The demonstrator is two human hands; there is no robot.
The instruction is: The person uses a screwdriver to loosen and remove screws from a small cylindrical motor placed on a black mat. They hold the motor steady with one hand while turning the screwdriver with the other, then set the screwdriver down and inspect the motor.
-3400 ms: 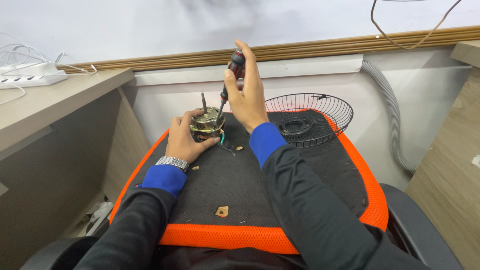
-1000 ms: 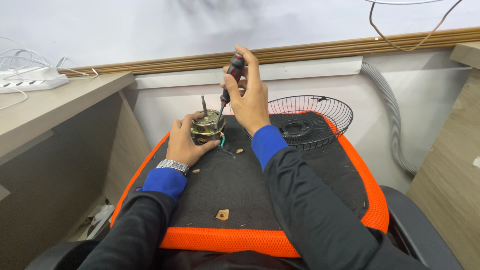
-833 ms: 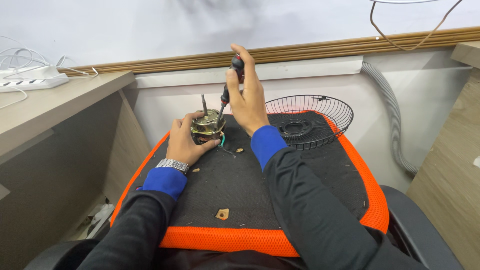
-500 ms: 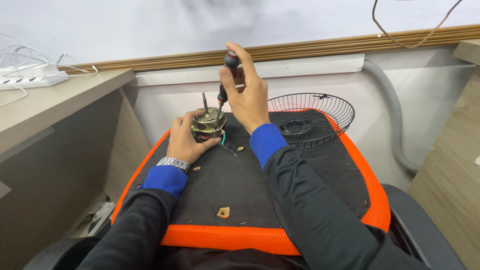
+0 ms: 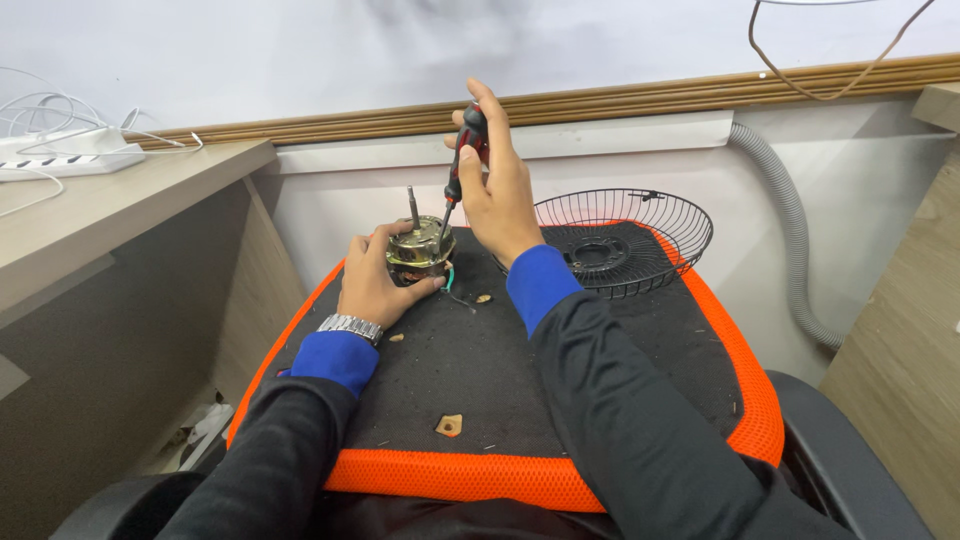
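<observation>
Hands: left grips brassy round motor, right apparently turns screwdriver.

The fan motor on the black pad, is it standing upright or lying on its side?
Upright. The fan motor stands on the black pad with its shaft pointing straight up, steadied by the left hand.

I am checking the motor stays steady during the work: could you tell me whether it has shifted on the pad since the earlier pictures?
No. The motor sits at the same spot beside the wire fan guard, held by the left hand.
</observation>
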